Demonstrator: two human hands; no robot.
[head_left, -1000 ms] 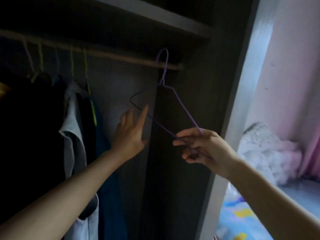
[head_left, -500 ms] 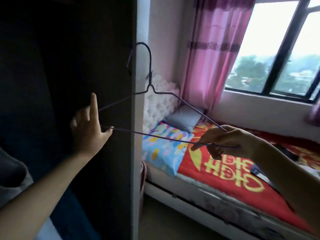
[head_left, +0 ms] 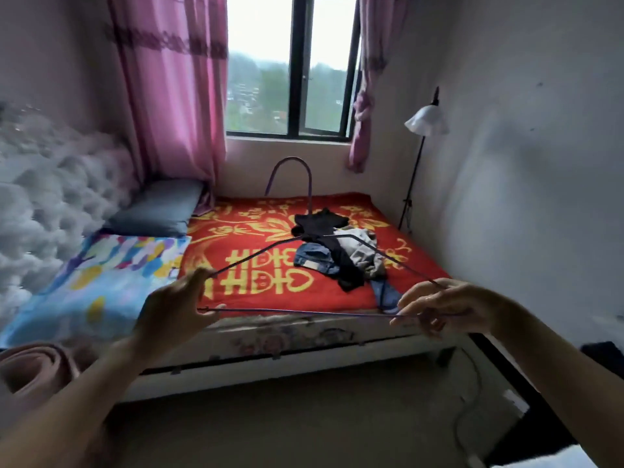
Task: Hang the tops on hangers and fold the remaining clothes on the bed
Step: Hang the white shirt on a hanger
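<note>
My left hand pinches the left corner of the wire hanger; my right hand grips the right. I hold it wide, facing the far clothes pile on the bed, likely for a top.

A home bedroom: a bed under a red blanket, pillows, pink curtains at the window, a floor lamp.

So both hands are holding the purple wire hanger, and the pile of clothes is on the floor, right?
Not quite: the head view shows the pile of clothes on the bed's red blanket, not the floor. The left hand and right hand do both hold the purple wire hanger.
</note>
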